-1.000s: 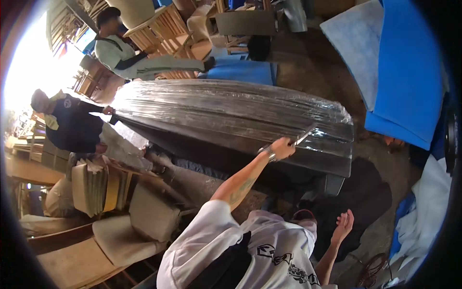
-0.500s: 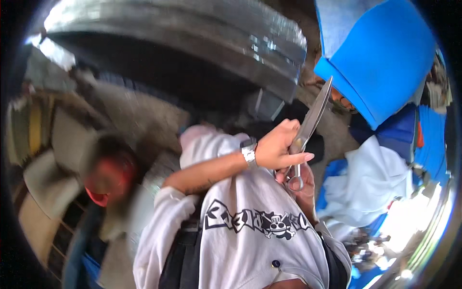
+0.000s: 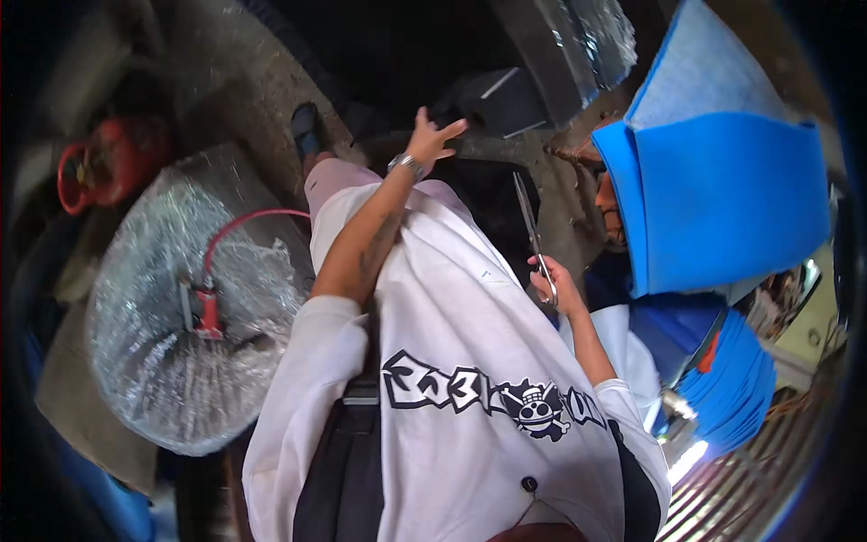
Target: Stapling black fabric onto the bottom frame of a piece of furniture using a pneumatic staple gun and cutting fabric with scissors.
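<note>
My left hand (image 3: 435, 143) reaches out over my lap with its fingers spread and holds nothing; a metal watch is on that wrist. Ahead of it is a dark block-shaped thing (image 3: 510, 101) near the dark area at the top. In my right hand (image 3: 554, 285), to the right of my lap, is a pair of large metal scissors (image 3: 527, 215). My fingers are around the handles, and the long blades point away from me, appearing closed together. The far side of the handles is partly hidden by my fingers.
A plastic-wrapped rounded piece (image 3: 163, 397) lies at left, bearing a red tool (image 3: 209, 313) with a red hose (image 3: 239, 219). Behind it sits a red canister (image 3: 135, 161). Folded blue foam sheets (image 3: 736, 208) stand at right, above more blue sheets (image 3: 736, 384).
My left hand has left the scissors, moved away to the left and spread its fingers. My right hand keeps the scissors, now lower. The view has shifted, showing more of the wrapped piece.
</note>
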`<state>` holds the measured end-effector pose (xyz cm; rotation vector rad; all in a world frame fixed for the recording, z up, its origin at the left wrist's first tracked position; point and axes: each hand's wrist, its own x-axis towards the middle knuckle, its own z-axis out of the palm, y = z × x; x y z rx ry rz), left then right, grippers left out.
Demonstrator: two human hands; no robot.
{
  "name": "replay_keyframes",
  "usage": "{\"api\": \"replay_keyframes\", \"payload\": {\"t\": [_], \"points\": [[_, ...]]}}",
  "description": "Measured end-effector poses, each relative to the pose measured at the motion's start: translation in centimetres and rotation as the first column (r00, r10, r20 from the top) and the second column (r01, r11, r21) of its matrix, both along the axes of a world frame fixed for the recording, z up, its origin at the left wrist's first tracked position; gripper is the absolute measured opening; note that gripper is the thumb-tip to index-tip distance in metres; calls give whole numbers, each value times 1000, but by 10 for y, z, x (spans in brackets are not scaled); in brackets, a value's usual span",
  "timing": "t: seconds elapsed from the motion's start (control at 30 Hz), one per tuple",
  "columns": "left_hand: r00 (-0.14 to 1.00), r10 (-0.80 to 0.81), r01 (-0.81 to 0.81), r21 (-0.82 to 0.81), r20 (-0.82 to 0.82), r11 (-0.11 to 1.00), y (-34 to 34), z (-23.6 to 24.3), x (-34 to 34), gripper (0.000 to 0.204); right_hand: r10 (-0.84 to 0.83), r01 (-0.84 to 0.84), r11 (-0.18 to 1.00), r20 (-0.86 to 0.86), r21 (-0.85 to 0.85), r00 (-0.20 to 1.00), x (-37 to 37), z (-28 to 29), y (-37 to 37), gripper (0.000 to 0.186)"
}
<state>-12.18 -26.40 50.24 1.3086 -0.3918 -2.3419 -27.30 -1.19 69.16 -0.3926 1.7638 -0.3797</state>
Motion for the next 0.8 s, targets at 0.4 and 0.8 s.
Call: {"api": "replay_keyframes", "payload": {"t": [0.4,0.8], "points": [[995,-34,65,-338,97,939,0,-79,38,25,615,-612,788,-159,73,773,-35,-144,-98,60],[989,-132,145,-339,59,929,-3,-100,40,25,628,-648,757,-176,-85,758,-16,-202,-168,62]]}}
